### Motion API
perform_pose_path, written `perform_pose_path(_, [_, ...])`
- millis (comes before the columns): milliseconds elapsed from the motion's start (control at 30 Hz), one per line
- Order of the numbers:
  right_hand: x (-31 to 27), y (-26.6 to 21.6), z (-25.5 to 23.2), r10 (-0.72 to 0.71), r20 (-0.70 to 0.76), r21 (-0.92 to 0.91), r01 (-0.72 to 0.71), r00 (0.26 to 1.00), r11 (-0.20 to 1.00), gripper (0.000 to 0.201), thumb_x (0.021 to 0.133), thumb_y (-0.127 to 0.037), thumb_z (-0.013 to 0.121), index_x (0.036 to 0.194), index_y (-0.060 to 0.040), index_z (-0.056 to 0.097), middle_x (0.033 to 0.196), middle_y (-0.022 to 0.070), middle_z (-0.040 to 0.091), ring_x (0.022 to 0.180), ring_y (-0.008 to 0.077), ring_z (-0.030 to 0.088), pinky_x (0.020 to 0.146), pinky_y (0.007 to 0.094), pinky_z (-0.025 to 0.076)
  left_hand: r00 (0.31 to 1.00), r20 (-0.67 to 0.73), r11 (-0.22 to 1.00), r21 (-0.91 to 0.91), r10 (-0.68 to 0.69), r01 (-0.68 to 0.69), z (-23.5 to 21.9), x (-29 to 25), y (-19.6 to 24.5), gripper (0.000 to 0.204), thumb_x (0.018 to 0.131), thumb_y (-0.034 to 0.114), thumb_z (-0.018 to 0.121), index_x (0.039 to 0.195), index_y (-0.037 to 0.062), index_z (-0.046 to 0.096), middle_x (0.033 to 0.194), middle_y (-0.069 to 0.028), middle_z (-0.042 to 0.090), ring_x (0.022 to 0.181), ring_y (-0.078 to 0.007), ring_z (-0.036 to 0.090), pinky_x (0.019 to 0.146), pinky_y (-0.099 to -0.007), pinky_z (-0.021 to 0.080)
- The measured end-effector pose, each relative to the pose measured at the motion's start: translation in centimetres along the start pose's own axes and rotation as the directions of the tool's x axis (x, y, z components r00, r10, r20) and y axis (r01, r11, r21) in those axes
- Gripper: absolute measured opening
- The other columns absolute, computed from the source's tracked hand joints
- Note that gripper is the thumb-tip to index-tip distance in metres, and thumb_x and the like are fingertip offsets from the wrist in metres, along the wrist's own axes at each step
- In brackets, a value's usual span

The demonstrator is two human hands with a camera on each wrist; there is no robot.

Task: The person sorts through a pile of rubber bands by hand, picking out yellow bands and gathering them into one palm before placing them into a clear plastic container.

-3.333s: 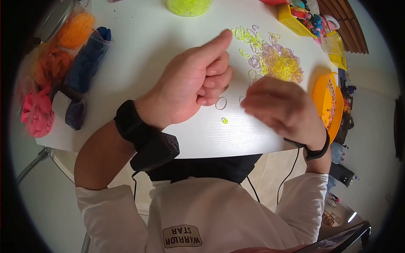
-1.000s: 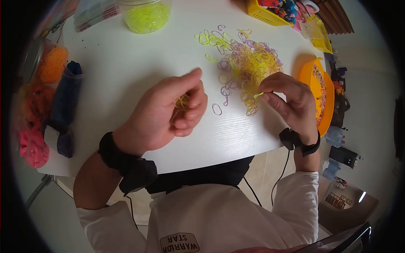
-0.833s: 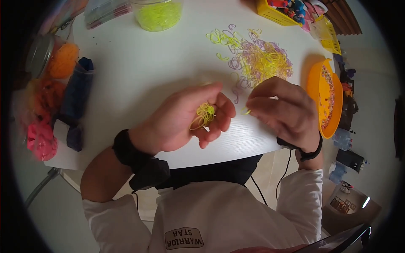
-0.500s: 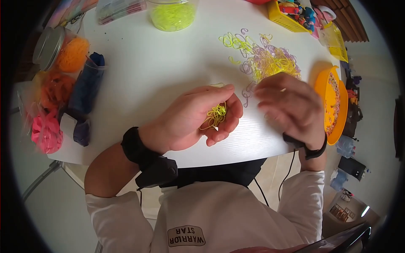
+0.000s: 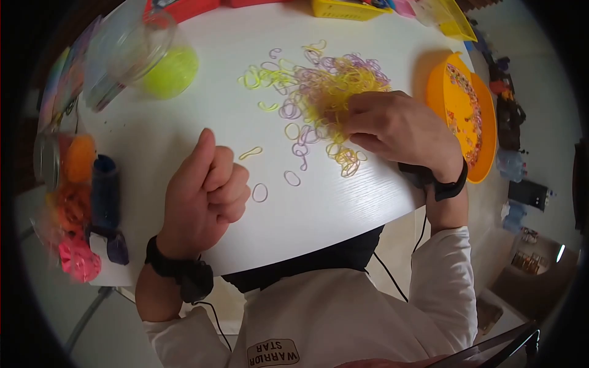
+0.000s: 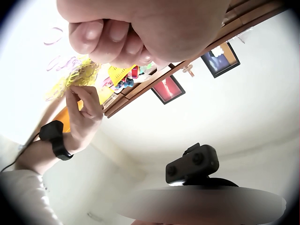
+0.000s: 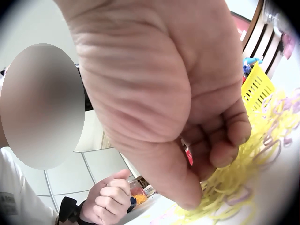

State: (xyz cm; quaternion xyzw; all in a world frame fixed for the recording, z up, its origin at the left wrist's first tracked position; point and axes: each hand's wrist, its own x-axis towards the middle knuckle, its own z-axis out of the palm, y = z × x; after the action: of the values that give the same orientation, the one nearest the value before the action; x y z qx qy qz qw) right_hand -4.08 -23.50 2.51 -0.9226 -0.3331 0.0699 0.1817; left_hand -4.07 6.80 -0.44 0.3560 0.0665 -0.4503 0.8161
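A loose pile of yellow and purple loom rubber bands [image 5: 334, 83] lies on the white table [image 5: 294, 227]. My right hand [image 5: 399, 132] reaches into its near side with bent fingers, tips down among the bands. In the right wrist view the thumb [image 7: 180, 190] dips into yellow bands; I cannot tell whether it pinches one. To the left, my left hand [image 5: 205, 190] is a fist, thumb raised, around the bands seen in its palm earlier; they are hidden inside now. Between the hands lie a yellow band [image 5: 250, 153] and a purple band [image 5: 260, 192].
An orange tray [image 5: 438, 92] of small beads stands on the right. At the back left is a clear tub [image 5: 169, 70] of lime bands. Bags of orange, blue and pink items [image 5: 80, 260] line the left edge. A yellow basket [image 5: 346, 9] is at the back.
My left fingers have closed over the bands in the palm, and that hand is further left. My right hand has come down onto the pile. The head view has turned.
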Motion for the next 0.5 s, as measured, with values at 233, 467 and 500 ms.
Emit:
perform_pose_path(233, [-0.4,0.0,0.1,0.075,-0.008,-0.004,-0.075,0.997,0.997,0.011,0.081,-0.01,0.063,0.085,-0.0006,0.061,0.084,0.0127,0.06,0.084,0.0326,0.061,0.074,0.0426,0.05,1.0,-0.017,1.0,-0.029,-0.007,0.007,-0.3,0.2,-0.4,0.053,0.106,0.047,0.024,0.064,0.015,0.032,0.054,0.0037,0.026,0.048,-0.0093,0.018,0.043,-0.0258,0.018])
perform_pose_path(467, [-0.5,0.5,0.6,0.035,-0.007,0.01,-0.035,0.999,0.999,0.009,0.08,-0.008,0.062,0.079,0.0,0.06,0.079,0.013,0.059,0.08,0.0333,0.062,0.071,0.0428,0.05,0.994,0.109,1.0,-0.007,-0.003,0.004,-1.0,0.2,-0.4,0.05,0.106,0.046,0.02,0.069,0.0142,0.032,0.057,0.0027,0.028,0.049,-0.0108,0.021,0.044,-0.0257,0.021])
perform_pose_path(500, [-0.5,0.5,0.6,0.034,-0.014,0.023,-0.034,0.999,0.999,0.009,0.08,-0.008,0.062,0.079,-0.0002,0.06,0.078,0.0129,0.059,0.08,0.0334,0.061,0.071,0.0429,0.05,0.993,0.114,1.0,-0.008,-0.005,0.006,-1.1,0.2,-0.4,0.05,0.106,0.046,0.02,0.069,0.0141,0.032,0.057,0.0026,0.028,0.049,-0.0108,0.021,0.044,-0.0257,0.022])
